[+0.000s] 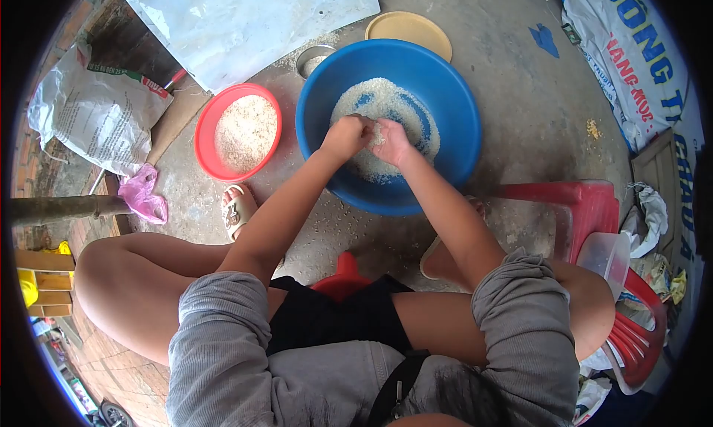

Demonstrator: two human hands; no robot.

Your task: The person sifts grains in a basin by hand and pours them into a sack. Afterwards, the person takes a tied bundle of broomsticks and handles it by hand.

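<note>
A wide blue basin [464, 122] stands on the floor in front of me, with white rice grains [379, 93] spread over its bottom. Above the grains, my right hand [391, 142] is cupped palm up and holds a small heap of rice. My left hand [347, 135] meets it at the fingertips, its fingers curled and pressed together. What those left fingers pinch, if anything, is too small to make out. Left of the basin sits a red-pink bowl [200, 146] filled with pale grain [246, 134].
Behind the basin are a small metal bowl [306, 56] and a round tan lid [408, 32]. A white sheet [245, 18] lies at the back left. A red plastic chair [587, 208] stands right, near printed sacks [631, 63]. A pink plastic bag [142, 194] lies left.
</note>
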